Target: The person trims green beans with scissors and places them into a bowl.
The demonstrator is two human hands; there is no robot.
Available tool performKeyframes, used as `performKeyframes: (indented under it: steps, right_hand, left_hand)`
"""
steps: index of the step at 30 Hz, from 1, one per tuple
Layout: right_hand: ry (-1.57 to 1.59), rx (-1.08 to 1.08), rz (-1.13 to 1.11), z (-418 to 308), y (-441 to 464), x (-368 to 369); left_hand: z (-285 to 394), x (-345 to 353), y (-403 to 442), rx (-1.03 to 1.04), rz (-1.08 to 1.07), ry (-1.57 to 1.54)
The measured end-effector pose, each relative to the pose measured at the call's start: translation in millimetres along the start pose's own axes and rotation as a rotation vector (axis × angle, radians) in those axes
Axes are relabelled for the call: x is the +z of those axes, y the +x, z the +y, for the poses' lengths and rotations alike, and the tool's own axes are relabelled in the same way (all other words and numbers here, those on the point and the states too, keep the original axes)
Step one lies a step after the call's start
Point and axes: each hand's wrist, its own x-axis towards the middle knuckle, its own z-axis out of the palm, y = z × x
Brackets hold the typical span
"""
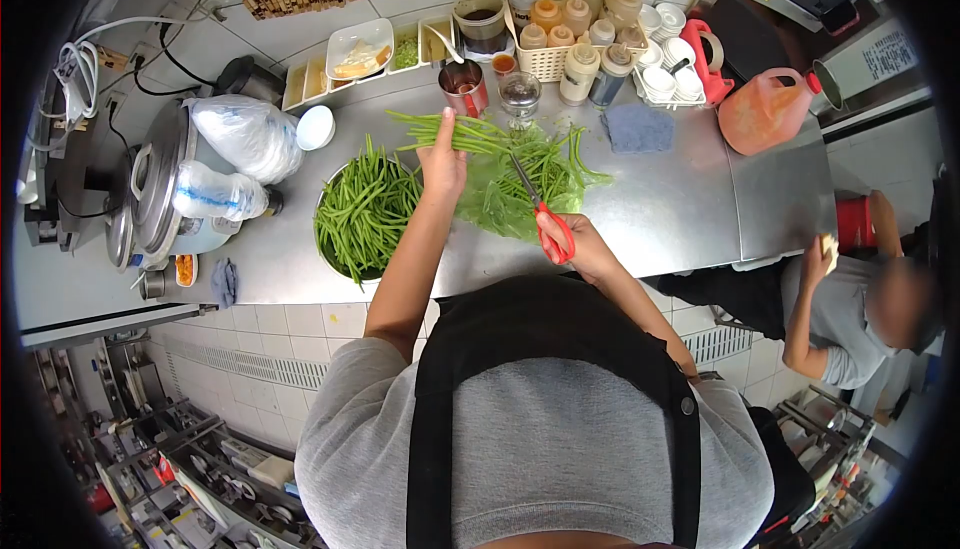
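Observation:
My left hand point(442, 161) is closed round a bunch of long green beans point(475, 133), held above the steel counter. The fingers of my right hand point(578, 246) are in the red handles of a pair of scissors point(526, 184), whose blades point up and left toward the beans. Under the scissors lies a green plastic bag point(487, 207) with more beans point(545, 171) on it. Left of my left forearm, a round metal bowl point(318, 232) is heaped with green beans point(365, 211).
Along the back stand a red metal cup point(463, 89), a glass jar point(520, 97), sauce bottles point(580, 71) and a blue cloth point(638, 128). An orange jug point(765, 112) is to the right, a large pot point(165, 179) to the left. Another person point(850, 309) is at far right.

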Motion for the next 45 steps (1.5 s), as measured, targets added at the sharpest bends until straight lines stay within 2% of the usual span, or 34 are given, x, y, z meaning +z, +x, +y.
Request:
performKeyframes:
  steps: [5,7,11,14,16,18,22,26,28,32,34,38,40,45]
  right_hand:
    - [-0.065,0.005,0.007,0.9,-0.2,4.8]
    - [-0.182,0.047,0.005,0.4,-0.7,-1.0]
    - [-0.058,0.012,0.063,-2.5,-2.0,-11.9]
    - [-0.021,-0.106,0.118,-9.3,-2.8,-12.2]
    - [-0.012,-0.105,0.048,-12.1,-4.5,-9.3]
    - [-0.094,-0.055,-0.042,-14.8,-3.9,-0.5]
    - [-0.116,0.007,-0.023,-9.4,2.1,5.3]
    - [-0.099,0.010,-0.047,-10.1,-0.3,4.2]
    - [-0.038,-0.103,0.030,-10.7,-1.5,6.9]
    - [-0.059,-0.069,0.017,-7.6,3.1,2.9]
    - [-0.086,-0.027,-0.004,-7.0,4.3,2.3]
    - [-0.132,-0.040,-0.035,-5.1,4.7,-0.1]
    - [-0.134,-0.030,-0.010,-2.6,6.4,2.0]
    - [-0.111,0.014,-0.026,-6.6,6.8,0.5]
  left_hand:
    - [-7.7,-3.1,-5.1,0.009,-0.114,0.234]
    - [-8.5,-4.7,-3.7,0.091,-0.122,0.358]
    - [-7.4,-10.7,-1.1,0.183,-0.175,0.464]
    - [-9.5,-13.4,0.3,0.245,-0.225,0.537]
    - [-7.1,-8.8,-5.7,0.283,-0.252,0.614]
    - [-8.1,-3.6,-10.7,0.291,-0.259,0.618]
    - [-11.1,-8.3,-7.7,0.350,-0.310,0.678]
    - [-11.7,-12.1,-5.0,0.390,-0.336,0.694]
    - [-9.8,-13.2,-5.5,0.398,-0.360,0.772]
    - [-11.9,-7.2,-13.5,0.480,-0.392,0.757]
    - [-14.7,-7.9,-13.0,0.430,-0.351,0.669]
    - [-18.6,-8.9,-10.9,0.472,-0.298,0.661]
    - [-17.9,-7.3,-14.5,0.380,-0.226,0.627]
    - [-22.5,-9.7,-15.5,0.404,-0.196,0.601]
